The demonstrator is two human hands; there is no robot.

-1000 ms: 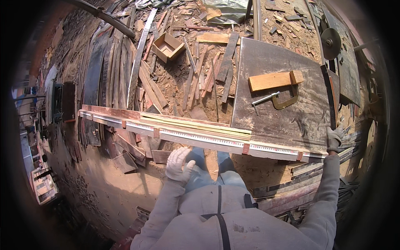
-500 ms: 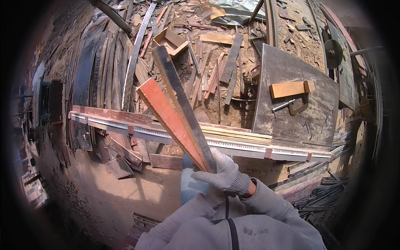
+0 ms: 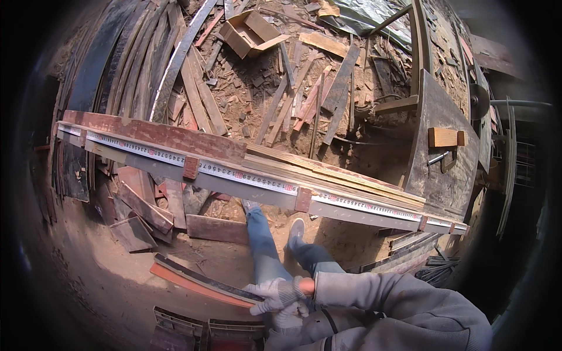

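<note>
gloves on, our right hand (image 3: 274, 294) is clamped round the end of a reddish plank (image 3: 199, 285) at 6 o'clock; left hand (image 3: 288, 319) mostly hidden beneath it, can't tell its grip.

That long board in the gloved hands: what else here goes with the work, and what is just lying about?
In hand:
- long reddish board, gripped at its end by the right hand and left hand
- long rail with a measuring scale

Lying about:
- cardboard box
- wood block on the dark panel
- scrap wood strips
</note>
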